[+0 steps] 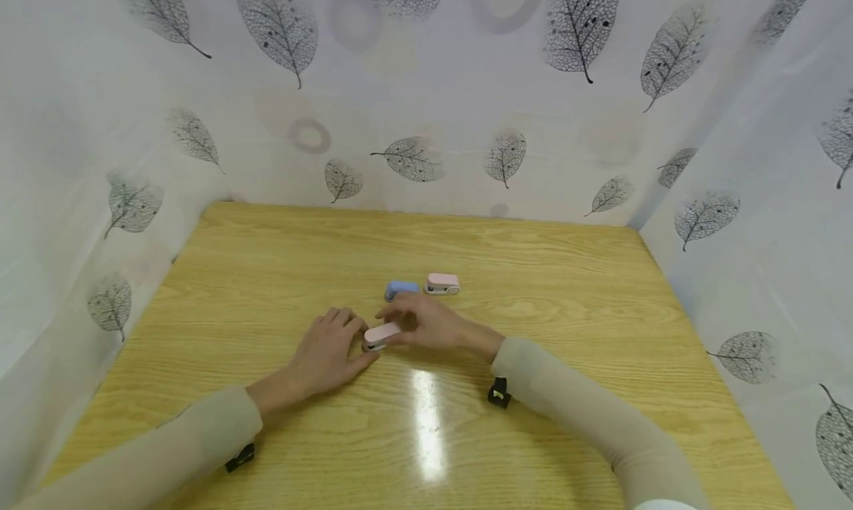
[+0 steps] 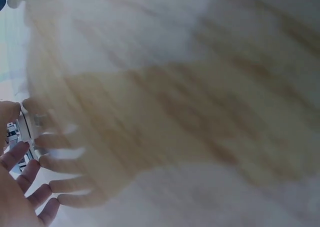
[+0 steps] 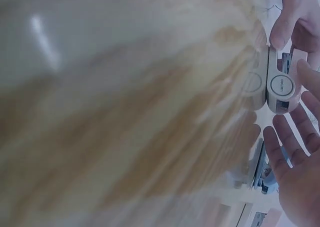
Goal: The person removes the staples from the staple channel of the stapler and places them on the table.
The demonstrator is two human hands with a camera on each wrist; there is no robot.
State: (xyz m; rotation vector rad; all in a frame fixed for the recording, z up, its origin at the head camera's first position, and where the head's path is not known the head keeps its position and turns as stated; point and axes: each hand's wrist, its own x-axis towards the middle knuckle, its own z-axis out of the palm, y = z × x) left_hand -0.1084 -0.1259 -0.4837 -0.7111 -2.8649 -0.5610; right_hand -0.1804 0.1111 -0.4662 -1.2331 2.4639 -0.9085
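Both hands meet at a pink stapler point(image 1: 381, 334) near table point(image 1: 266, 273) centre. Left hand point(image 1: 328, 353) lies flat, fingers loose, thumb touching its near end. Right hand point(image 1: 429, 323) fingers curl over its far side, holding it. Blue stapler point(image 1: 400, 289) and second pink stapler point(image 1: 442, 283) sit just beyond.

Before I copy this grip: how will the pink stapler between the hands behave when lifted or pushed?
The pink stapler looks like hard plastic, so probably stiff, not floppy. It is small beside the right hand and left hand, so likely light. Its smooth shell may slide on the glossy table; its long, flat-lying shape seems unlikely to roll.
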